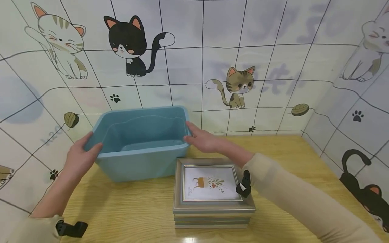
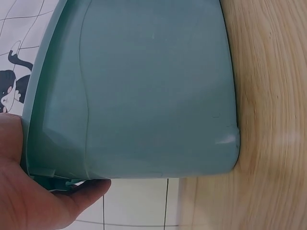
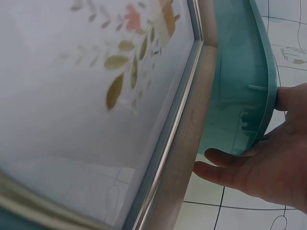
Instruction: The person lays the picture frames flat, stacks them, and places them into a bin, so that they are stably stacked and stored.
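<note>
A blue plastic bin (image 1: 136, 165) stands on the wooden table near the back wall, its top uncovered and nothing visible inside. At its left end my left hand (image 1: 79, 156) grips the rim, thumb over the edge; the left wrist view shows the fingers (image 2: 91, 194) curling under that rim. My right hand (image 1: 203, 138) holds the opposite end, with thumb and fingers around the rim (image 3: 271, 72). Below my right forearm lies a stack of picture frames (image 1: 212, 210), the top one showing a plant-and-animal print (image 1: 209, 184).
The wooden table (image 1: 130, 209) meets a wall covering (image 1: 188, 67) printed with cats and grid lines at the back and right. The frame stack sits close to the bin's front right corner. A dark wrist camera (image 1: 243, 185) is strapped to the right sleeve.
</note>
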`<state>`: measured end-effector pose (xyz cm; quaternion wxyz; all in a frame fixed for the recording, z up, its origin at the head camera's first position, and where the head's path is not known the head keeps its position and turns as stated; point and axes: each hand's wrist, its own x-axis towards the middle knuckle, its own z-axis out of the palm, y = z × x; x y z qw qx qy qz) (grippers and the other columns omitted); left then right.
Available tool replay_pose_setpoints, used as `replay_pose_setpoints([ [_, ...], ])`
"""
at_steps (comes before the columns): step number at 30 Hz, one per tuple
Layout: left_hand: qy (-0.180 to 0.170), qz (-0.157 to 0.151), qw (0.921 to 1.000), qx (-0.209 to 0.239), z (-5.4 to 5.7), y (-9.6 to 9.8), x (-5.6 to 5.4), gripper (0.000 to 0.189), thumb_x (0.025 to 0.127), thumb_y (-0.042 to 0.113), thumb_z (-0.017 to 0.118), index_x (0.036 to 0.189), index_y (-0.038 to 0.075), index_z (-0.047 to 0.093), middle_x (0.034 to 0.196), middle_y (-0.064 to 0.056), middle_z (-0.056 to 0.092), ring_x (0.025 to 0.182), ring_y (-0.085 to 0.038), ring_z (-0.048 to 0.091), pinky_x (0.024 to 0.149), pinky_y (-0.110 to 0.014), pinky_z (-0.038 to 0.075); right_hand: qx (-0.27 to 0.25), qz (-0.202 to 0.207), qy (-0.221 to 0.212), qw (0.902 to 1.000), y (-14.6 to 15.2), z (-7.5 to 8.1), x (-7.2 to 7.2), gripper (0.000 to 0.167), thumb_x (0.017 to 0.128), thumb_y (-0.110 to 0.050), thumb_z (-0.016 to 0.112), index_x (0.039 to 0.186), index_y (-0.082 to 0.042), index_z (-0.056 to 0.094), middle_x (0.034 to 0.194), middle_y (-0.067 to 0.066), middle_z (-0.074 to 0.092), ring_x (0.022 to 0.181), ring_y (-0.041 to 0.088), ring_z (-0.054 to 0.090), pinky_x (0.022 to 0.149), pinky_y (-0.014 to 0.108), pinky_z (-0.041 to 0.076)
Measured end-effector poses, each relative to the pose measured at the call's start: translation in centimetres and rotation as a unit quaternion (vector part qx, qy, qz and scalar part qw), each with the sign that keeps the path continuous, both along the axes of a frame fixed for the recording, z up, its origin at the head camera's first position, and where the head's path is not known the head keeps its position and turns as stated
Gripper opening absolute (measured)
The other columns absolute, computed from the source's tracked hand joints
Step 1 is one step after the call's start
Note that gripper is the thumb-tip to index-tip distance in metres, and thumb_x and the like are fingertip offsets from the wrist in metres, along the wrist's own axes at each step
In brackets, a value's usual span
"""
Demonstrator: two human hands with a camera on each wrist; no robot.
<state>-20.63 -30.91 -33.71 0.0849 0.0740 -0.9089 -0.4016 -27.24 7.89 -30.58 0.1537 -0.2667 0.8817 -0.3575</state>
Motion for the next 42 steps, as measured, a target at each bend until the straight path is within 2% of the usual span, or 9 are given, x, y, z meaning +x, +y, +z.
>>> replay_pose_setpoints([
  [8,0.012,-0.005,0.9999,0.012,-0.1,1.7,-1.1,0.073,0.107,0.037,0.046,0.163,0.001,0.015,0.161,-0.038,0.016,0.144,-0.059,0.019,0.112,-0.072,0.022,0.017,0.002,0.011,0.9998,2.0,0.1,0.2,0.072,0.111,-0.029,0.037,0.162,0.003,-0.003,0.169,0.02,-0.001,0.155,0.033,0.004,0.124,0.046,0.01],
  [17,-0.001,-0.017,0.9995,0.024,-0.5,4.6,-1.9,0.074,0.106,0.037,0.049,0.164,0.007,0.016,0.164,-0.031,0.018,0.147,-0.053,0.021,0.114,-0.068,0.024,0.009,-0.005,-0.005,0.9999,5.2,-0.4,0.8,0.072,0.112,-0.028,0.037,0.162,0.002,-0.006,0.17,0.02,-0.003,0.155,0.034,0.003,0.123,0.051,0.012],
  [24,-0.003,-0.046,0.9979,0.046,-0.2,7.7,-2.4,0.071,0.108,0.034,0.045,0.165,0.008,0.014,0.167,-0.026,0.015,0.15,-0.048,0.019,0.117,-0.064,0.022,-0.013,-0.02,-0.012,0.9997,8.4,-0.7,1.0,0.071,0.113,-0.026,0.036,0.161,0.003,-0.007,0.169,0.022,-0.005,0.153,0.042,0.009,0.122,0.056,0.012],
  [28,0.004,-0.063,0.9965,0.054,-0.3,9.2,-2.8,0.069,0.108,0.032,0.045,0.165,0.008,0.013,0.167,-0.024,0.014,0.152,-0.045,0.016,0.119,-0.061,0.02,-0.024,-0.032,-0.011,0.9991,10.1,-0.9,1.0,0.071,0.113,-0.028,0.036,0.162,0.002,-0.006,0.169,0.022,-0.006,0.152,0.046,0.008,0.121,0.059,0.013],
  [36,0.02,-0.087,0.9928,0.08,-1.0,12.0,-3.2,0.07,0.108,0.031,0.049,0.165,0.009,0.015,0.168,-0.018,0.017,0.154,-0.038,0.016,0.121,-0.055,0.019,-0.053,-0.072,0.01,0.996,12.8,-1.8,1.3,0.066,0.112,-0.023,0.037,0.163,0.0,0.001,0.168,0.025,-0.001,0.149,0.052,0.012,0.118,0.063,0.017],
  [42,0.025,-0.111,0.9892,0.093,-1.4,13.2,-3.4,0.071,0.107,0.037,0.049,0.166,0.013,0.016,0.169,-0.016,0.017,0.154,-0.036,0.015,0.121,-0.055,0.02,-0.067,-0.092,0.027,0.9931,14.5,-2.5,1.3,0.065,0.111,-0.02,0.036,0.163,-0.001,0.002,0.168,0.025,0.0,0.151,0.05,0.009,0.118,0.065,0.016],
])
